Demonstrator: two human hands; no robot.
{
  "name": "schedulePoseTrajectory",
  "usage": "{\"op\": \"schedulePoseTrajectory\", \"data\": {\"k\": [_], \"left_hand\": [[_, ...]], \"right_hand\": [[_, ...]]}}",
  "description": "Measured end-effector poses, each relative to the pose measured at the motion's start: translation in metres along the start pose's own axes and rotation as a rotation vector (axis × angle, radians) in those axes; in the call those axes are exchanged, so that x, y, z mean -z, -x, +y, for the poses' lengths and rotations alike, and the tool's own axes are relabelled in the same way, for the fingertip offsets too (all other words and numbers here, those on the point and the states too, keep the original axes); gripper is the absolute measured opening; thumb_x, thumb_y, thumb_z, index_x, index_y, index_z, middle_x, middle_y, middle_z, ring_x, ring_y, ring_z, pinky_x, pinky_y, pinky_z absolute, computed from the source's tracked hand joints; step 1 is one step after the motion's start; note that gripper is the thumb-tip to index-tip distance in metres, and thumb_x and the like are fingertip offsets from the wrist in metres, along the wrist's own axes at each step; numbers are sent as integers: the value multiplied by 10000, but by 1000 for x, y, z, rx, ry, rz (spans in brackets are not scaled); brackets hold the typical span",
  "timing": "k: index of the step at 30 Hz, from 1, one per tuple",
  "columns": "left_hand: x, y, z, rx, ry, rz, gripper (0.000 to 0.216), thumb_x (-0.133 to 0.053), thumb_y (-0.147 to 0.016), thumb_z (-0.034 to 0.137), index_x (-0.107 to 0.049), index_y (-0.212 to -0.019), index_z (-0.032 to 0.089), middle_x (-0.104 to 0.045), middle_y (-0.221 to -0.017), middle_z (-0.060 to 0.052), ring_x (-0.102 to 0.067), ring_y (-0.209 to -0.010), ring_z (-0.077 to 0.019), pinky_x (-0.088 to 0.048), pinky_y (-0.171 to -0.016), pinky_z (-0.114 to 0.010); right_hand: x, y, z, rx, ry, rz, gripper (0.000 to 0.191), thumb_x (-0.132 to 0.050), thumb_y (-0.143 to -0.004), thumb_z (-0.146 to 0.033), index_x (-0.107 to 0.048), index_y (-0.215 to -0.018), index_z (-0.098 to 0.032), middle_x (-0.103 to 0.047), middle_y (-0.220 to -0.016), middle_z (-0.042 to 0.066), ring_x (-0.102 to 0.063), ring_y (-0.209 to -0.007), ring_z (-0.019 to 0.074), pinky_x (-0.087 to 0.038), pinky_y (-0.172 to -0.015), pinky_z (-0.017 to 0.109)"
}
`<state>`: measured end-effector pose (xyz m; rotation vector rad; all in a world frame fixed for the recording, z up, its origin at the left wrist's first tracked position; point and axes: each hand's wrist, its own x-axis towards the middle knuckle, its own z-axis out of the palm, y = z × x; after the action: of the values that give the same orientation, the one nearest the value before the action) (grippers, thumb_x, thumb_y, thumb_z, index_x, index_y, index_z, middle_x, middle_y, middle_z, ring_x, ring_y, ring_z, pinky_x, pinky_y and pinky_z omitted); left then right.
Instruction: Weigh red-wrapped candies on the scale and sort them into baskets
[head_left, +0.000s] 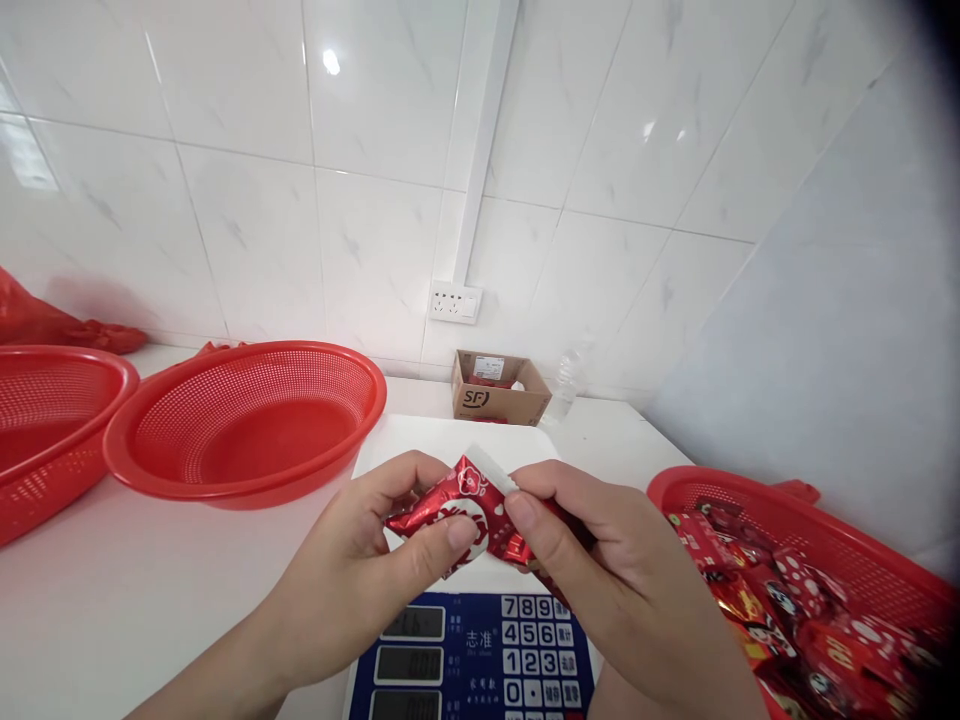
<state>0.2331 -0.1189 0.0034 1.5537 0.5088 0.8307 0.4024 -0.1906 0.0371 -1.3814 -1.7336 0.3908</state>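
Note:
Both hands hold a small red foil packet (469,485) with white print and a pale strip along its top edge. My left hand (375,560) pinches its left side, the thumb lying across the front. My right hand (585,560) grips the top right corner between thumb and fingers. Part of the packet is hidden behind the right fingers, and its contents cannot be made out. Below the hands stands a digital scale (480,660) with a blue panel, number keys and small displays. Its white weighing plate (420,440) lies behind and under the packet.
An oval red basket (247,490) stands at left, another red basket (52,480) beside it. At right, a red basket (720,480) holds several shiny red packets (810,610). A cardboard box (499,400) and a clear plastic bottle (568,385) stand by the tiled wall (375,250).

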Motion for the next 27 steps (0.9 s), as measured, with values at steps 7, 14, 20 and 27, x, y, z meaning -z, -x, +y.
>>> {"op": "schedulePoseTrajectory", "data": {"k": [7,14,20,27], "left_hand": [[1,0,-2,-48,20,11,221,-648,-867,436,-638,-895,217,-621,-781,4,-561,-707,-131,-487,-633,-226],[0,-1,0,-66,2,33,241,-644,-870,444,-650,-867,203,-633,-759,0,-566,-689,-126,-483,-635,-218],[0,-2,0,-67,-7,38,253,-640,-869,452,-653,-858,200,-625,-747,0,-570,-681,-126,-487,-625,-218],[0,-2,1,-69,-26,40,228,-626,-884,443,-652,-861,217,-628,-750,18,-567,-685,-110,-483,-632,-195]], "right_hand": [[-2,1,1,-19,-19,58,283,-459,-936,-307,-578,-703,-202,-508,-540,-44,-414,-466,89,-320,-424,206],[-3,1,1,-31,-32,85,292,-465,-939,-324,-582,-699,-207,-503,-527,-42,-414,-459,94,-315,-417,210],[-3,1,2,-40,-37,69,291,-461,-939,-334,-571,-702,-208,-557,-558,-27,-455,-488,105,-352,-445,214],[-3,1,3,-44,-43,59,293,-454,-945,-342,-567,-710,-208,-545,-559,-33,-444,-484,101,-349,-445,212]]}}
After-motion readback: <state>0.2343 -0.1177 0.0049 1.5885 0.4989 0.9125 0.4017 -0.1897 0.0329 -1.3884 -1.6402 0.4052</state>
